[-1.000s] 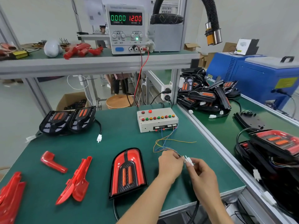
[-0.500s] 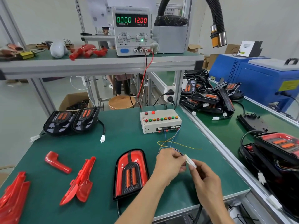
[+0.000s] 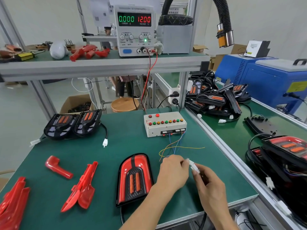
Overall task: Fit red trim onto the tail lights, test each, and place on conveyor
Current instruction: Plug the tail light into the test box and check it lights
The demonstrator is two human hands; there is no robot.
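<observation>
Pinching white connectors [image 3: 192, 165] together, both hands beside tail light [image 3: 134, 178].

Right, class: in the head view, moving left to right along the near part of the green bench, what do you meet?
Stacked red trim pieces → curved red trim → long red trim pair → trimmed tail light → left hand → white connector → right hand.

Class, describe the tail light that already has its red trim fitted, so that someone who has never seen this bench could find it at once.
Start at the white test box with coloured buttons on the green bench, then come toward the near edge. The trimmed tail light lies flat there, just beside the left hand. Unlike the two black tail lights at the bench's far left, its face is glossy red.
</observation>
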